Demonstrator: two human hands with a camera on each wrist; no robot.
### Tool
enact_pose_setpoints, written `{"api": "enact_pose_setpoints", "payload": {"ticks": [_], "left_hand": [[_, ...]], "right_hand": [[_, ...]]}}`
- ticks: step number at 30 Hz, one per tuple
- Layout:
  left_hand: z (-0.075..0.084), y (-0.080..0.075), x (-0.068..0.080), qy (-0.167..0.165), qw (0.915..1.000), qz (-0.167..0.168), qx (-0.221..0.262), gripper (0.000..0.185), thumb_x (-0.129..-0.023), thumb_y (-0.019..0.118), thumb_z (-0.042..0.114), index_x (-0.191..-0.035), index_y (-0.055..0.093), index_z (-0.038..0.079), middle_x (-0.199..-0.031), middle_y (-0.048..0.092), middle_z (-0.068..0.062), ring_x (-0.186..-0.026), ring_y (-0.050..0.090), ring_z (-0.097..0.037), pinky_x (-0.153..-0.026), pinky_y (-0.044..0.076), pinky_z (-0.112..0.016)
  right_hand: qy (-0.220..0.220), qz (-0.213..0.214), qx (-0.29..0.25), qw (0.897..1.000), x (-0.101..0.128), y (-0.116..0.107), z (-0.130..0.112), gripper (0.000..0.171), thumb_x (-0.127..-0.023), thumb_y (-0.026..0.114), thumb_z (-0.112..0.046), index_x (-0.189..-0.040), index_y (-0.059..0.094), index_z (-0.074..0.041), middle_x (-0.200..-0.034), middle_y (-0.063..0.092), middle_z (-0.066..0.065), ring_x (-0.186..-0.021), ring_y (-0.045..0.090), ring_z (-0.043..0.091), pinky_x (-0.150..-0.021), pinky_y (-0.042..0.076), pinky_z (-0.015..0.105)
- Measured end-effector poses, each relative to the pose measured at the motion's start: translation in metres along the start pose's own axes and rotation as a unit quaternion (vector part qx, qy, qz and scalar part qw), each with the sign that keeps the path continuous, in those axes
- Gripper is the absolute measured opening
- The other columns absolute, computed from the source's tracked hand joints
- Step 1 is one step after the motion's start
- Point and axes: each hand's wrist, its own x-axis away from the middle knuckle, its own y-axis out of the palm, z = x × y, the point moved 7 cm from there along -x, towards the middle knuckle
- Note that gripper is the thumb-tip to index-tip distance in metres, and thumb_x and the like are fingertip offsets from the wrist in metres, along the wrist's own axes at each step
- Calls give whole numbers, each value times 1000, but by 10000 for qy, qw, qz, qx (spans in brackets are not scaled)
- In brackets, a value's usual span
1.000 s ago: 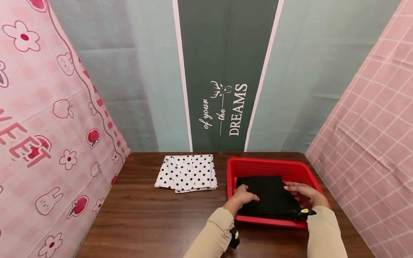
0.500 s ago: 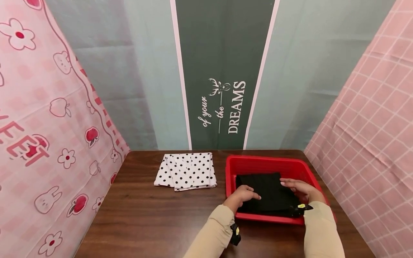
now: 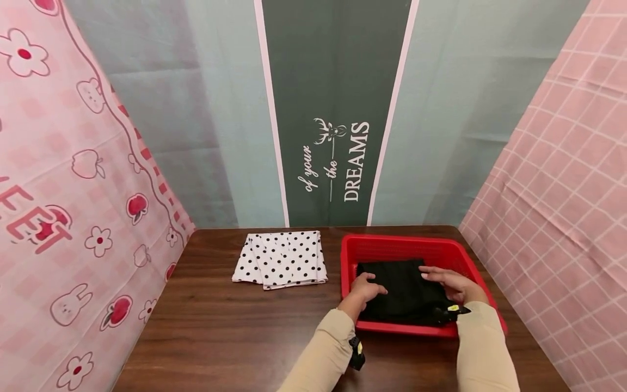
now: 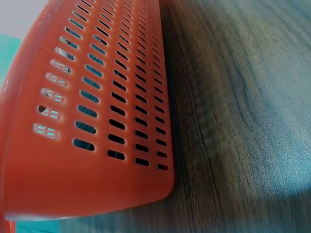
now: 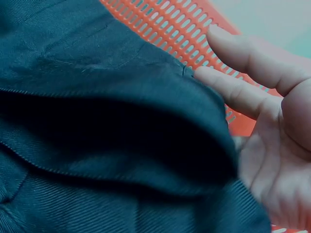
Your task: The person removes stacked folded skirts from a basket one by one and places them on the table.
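We rest our left hand [image 3: 366,287] and right hand [image 3: 448,283], fingers straight, on folded black cloth [image 3: 403,294], inside red slotted plastic basket [image 3: 392,247], right of counter [image 3: 220,332].

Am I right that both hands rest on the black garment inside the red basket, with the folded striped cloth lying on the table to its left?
Not quite: the cloth is polka-dotted, not striped, as the head view shows. Both the left hand and right hand do rest on the black garment inside the red basket.

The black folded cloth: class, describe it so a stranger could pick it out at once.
On the brown wooden table, look right to the red slotted basket. The black folded cloth lies inside it, under the left hand and the right hand. Unlike the polka-dot cloth beside the basket, it is plain black.
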Motion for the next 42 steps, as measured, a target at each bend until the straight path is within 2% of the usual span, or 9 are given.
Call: {"api": "enact_pose_setpoints", "payload": {"ticks": [3, 7, 13, 18, 24, 29, 35, 39, 42], "left_hand": [[-2, 2, -2, -22, 9998, -94, 177, 45, -70, 75, 7, -113, 63, 7, -103, 59, -8, -92, 55, -22, -78, 46, -38], [-3, 6, -2, -95, 9988, -411, 238, 34, -74, 72, 10, -108, 67, 6, -101, 62, -4, -97, 56, -22, -81, 46, -42], [-2, 9, -2, -52, 9977, -655, 140, 30, -76, 72, 13, -104, 69, 3, -103, 65, -2, -104, 55, -21, -87, 44, -41], [-1, 8, -2, -66, 9970, -736, 214, 32, -76, 73, 13, -107, 68, 4, -104, 63, -3, -103, 55, -22, -88, 43, -43], [5, 7, -1, 529, 9958, -673, 337, 34, -74, 75, 9, -106, 67, 2, -101, 61, -4, -92, 55, -18, -83, 45, -35], [12, 6, -2, 1001, 9929, -596, 226, 40, -72, 77, 7, -110, 66, 5, -111, 59, -7, -98, 51, -18, -84, 44, -33], [22, 0, 1, 1334, 9894, -540, 196, 43, -73, 77, 7, -115, 65, 12, -118, 56, -4, -106, 48, -18, -87, 43, -35], [30, -7, 4, 1509, 9864, -477, 444, 43, -73, 77, 7, -115, 66, 14, -117, 57, -1, -104, 49, -17, -87, 43, -34], [35, -12, 7, 1542, 9839, -505, 755, 42, -74, 76, 7, -113, 67, 17, -118, 56, 1, -102, 50, -16, -84, 44, -34]], "right_hand": [[-159, -107, 184, 9996, -2, 1, 1, 61, -95, 52, -22, -146, 23, -3, -147, 11, 27, -105, 51, 24, -89, 44, 43], [-364, -65, 581, 9976, -2, 0, 0, 61, -94, 54, -21, -145, 25, -2, -147, 14, 26, -106, 48, 25, -88, 45, 41], [-438, -57, 359, 9984, 2, 2, -3, 60, -94, 54, -19, -144, 26, -1, -142, 26, 25, -102, 54, 25, -87, 46, 41], [-639, 90, 621, 9960, 2, 3, -10, 61, -92, 58, -17, -143, 29, 0, -144, 21, 27, -106, 50, 26, -87, 46, 39], [-796, 329, 944, 9918, 2, 1, -15, 64, -89, 61, -14, -142, 30, 2, -144, 22, 27, -112, 42, 30, -88, 43, 36], [-1130, 504, 1052, 9867, 11, -3, -25, 63, -89, 62, -11, -141, 31, 5, -145, 20, 26, -117, 37, 32, -86, 43, 31], [-1646, 660, 1080, 9782, 25, -3, -44, 62, -87, 63, -9, -139, 33, 7, -144, 21, 27, -105, 48, 13, -81, 46, 25], [-1872, 744, 1111, 9732, 36, -2, -52, 63, -88, 64, -9, -140, 32, 5, -146, 13, 25, -104, 45, 6, -80, 46, 23], [-1984, 829, 1085, 9706, 48, -2, -57, 62, -89, 63, -11, -142, 33, 0, -148, 9, 22, -103, 47, 4, -72, 47, 22]]}}
